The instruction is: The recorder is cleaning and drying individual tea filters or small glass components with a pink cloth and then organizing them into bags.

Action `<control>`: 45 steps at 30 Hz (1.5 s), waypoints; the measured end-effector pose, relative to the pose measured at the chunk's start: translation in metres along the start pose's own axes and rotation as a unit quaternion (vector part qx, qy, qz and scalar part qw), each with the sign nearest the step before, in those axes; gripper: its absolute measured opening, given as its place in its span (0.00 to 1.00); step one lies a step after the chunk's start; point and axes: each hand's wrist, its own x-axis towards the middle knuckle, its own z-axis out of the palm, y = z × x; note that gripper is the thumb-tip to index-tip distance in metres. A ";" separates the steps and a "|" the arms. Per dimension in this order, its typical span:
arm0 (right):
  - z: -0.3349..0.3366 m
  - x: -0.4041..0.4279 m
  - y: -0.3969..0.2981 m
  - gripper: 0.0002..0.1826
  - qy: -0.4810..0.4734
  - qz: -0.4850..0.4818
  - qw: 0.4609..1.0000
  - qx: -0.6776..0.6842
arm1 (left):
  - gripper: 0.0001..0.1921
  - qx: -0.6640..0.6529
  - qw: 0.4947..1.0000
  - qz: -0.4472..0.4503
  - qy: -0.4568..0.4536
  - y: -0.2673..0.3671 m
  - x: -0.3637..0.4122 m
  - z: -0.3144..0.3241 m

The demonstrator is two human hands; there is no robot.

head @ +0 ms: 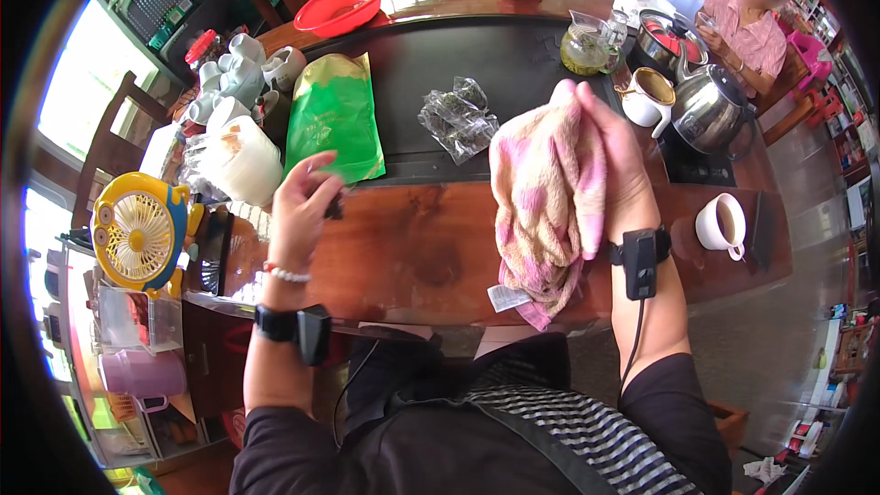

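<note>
My right hand grips a pink and cream patterned towel near its top. The cloth hangs down over the front of the wooden table, a white care tag at its lower end. On the left, my left hand hovers with bent fingers, slightly blurred, by the lower edge of a green foil tea bag. A small dark thing shows beneath those fingers; whether they hold it is unclear. Clear plastic packets of dark leaves lie on the black tea tray beyond.
At right stand a steel kettle, a white cup with a strainer, a glass pitcher and a filled teacup. Left are stacked cups and a yellow fan. A red basin sits at the back. Two people sit around the table.
</note>
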 end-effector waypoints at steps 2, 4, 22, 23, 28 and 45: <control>-0.008 -0.006 -0.011 0.16 -0.120 -0.039 0.992 -0.004 | 0.19 0.076 0.996 -0.032 0.031 0.002 -0.012 -0.024; -0.013 -0.008 -0.013 0.18 -0.167 -0.072 0.982 0.043 | 0.19 0.112 0.993 0.002 0.034 -0.021 -0.014 -0.060; 0.011 -0.008 0.009 0.33 -0.103 -0.143 0.984 -0.021 | 0.44 0.120 0.941 0.297 -0.111 0.041 -0.050 0.194; 0.011 -0.009 0.009 0.35 -0.118 -0.156 0.981 -0.007 | 0.45 0.036 0.954 0.262 -0.141 0.036 -0.042 0.208; 0.008 -0.018 -0.002 0.39 -0.159 -0.171 0.972 -0.001 | 0.35 -0.178 0.939 0.190 -0.224 0.042 -0.043 0.212; -0.018 -0.015 -0.013 0.42 -0.280 -0.133 0.950 -0.026 | 0.36 -0.507 0.795 -0.138 -0.305 0.021 -0.037 0.159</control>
